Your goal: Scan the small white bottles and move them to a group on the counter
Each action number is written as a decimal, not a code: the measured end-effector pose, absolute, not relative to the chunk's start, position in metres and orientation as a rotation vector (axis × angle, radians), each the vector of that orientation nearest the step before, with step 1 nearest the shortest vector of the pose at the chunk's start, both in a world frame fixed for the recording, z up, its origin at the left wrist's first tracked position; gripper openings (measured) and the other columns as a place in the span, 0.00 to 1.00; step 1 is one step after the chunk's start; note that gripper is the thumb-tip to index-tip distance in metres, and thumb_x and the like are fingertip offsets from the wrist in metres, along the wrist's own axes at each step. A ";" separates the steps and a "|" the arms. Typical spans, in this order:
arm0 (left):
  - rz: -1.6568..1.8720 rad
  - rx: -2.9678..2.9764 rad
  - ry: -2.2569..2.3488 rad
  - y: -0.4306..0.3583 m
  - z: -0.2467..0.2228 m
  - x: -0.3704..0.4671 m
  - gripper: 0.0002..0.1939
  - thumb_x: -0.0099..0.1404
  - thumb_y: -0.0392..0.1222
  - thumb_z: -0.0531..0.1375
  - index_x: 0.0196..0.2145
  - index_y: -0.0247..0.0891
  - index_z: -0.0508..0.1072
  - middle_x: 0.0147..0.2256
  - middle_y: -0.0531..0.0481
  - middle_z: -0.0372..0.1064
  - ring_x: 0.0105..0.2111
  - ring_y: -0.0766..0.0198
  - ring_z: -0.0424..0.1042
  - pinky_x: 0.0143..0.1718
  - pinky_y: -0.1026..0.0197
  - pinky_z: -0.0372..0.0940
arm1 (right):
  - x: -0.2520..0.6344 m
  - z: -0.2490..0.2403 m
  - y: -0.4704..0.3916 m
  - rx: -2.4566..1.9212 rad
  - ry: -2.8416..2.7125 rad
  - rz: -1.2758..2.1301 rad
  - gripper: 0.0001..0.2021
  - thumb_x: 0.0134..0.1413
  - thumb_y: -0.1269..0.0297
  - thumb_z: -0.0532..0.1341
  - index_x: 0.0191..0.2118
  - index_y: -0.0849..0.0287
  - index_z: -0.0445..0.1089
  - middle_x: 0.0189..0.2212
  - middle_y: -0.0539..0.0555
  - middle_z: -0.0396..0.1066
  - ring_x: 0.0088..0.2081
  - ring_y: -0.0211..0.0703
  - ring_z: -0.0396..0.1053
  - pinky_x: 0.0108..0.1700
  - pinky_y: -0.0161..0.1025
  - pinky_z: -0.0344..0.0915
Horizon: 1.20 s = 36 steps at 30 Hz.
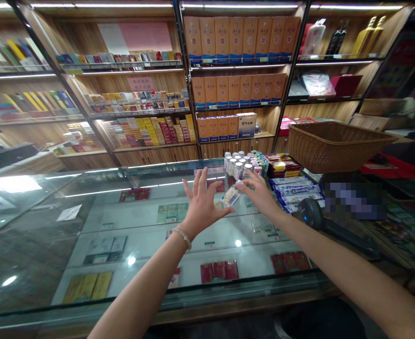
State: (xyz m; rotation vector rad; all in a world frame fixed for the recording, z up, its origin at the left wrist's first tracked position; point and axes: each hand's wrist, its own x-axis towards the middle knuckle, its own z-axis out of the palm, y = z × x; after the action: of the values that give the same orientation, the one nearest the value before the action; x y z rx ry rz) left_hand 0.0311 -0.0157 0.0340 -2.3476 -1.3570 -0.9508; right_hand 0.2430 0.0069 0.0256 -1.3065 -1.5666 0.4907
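Above the glass display counter (pixel 147 226), my right hand (pixel 262 195) pinches a small clear bottle (pixel 231 197) by its capped upper end. Pale bits fill the tilted bottle, and it carries a partly blue label. My left hand (pixel 199 203), with a beaded bracelet at the wrist, is spread open just left of the bottle. Its thumb reaches near the bottle's lower end; whether it touches I cannot tell. Beyond my hands stands a cluster of similar small bottles (pixel 239 167) with light caps.
Right of the bottles lie red and yellow packets (pixel 283 165) and blue-white wrapped packs (pixel 295 190). A black handheld scanner (pixel 311 213) sits near my right forearm. Behind is a wicker basket (pixel 337 148). Packs lie under the glass; boxed goods (pixel 235 40) fill the back shelves.
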 end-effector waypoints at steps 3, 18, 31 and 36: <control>-0.956 -2.323 -1.315 -0.020 0.029 0.040 0.41 0.48 0.69 0.70 0.52 0.39 0.70 0.72 0.28 0.42 0.72 0.33 0.40 0.67 0.23 0.24 | 0.237 0.020 0.006 -1.317 -1.494 0.519 0.22 0.53 0.38 0.61 0.35 0.53 0.78 0.68 0.59 0.60 0.70 0.56 0.50 0.70 0.60 0.42; -1.065 -2.202 -1.392 -0.016 0.026 0.033 0.22 0.60 0.60 0.67 0.45 0.44 0.75 0.71 0.39 0.50 0.71 0.39 0.47 0.69 0.25 0.31 | 0.233 0.013 0.001 -1.325 -1.440 0.655 0.25 0.52 0.35 0.60 0.35 0.54 0.78 0.67 0.60 0.61 0.69 0.56 0.53 0.70 0.60 0.43; -1.075 -2.210 -1.372 -0.014 0.027 0.028 0.20 0.62 0.61 0.66 0.46 0.48 0.77 0.72 0.47 0.48 0.71 0.40 0.47 0.69 0.26 0.32 | 0.284 0.042 -0.026 -1.310 -1.761 0.548 0.28 0.57 0.45 0.60 0.59 0.52 0.62 0.63 0.58 0.64 0.66 0.53 0.59 0.67 0.54 0.56; -1.122 -2.195 -1.321 -0.011 0.028 0.028 0.19 0.62 0.60 0.65 0.45 0.47 0.77 0.72 0.47 0.49 0.70 0.40 0.49 0.69 0.25 0.34 | 0.373 0.058 -0.074 -1.490 -1.850 0.182 0.27 0.55 0.56 0.60 0.60 0.54 0.60 0.61 0.61 0.66 0.62 0.55 0.64 0.64 0.55 0.61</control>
State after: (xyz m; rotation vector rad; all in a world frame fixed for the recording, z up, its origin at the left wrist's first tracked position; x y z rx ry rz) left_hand 0.0278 -0.0112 0.0277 -2.1946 -1.3213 -1.1219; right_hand 0.3734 -0.0741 0.0579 -1.4899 -1.8502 0.1815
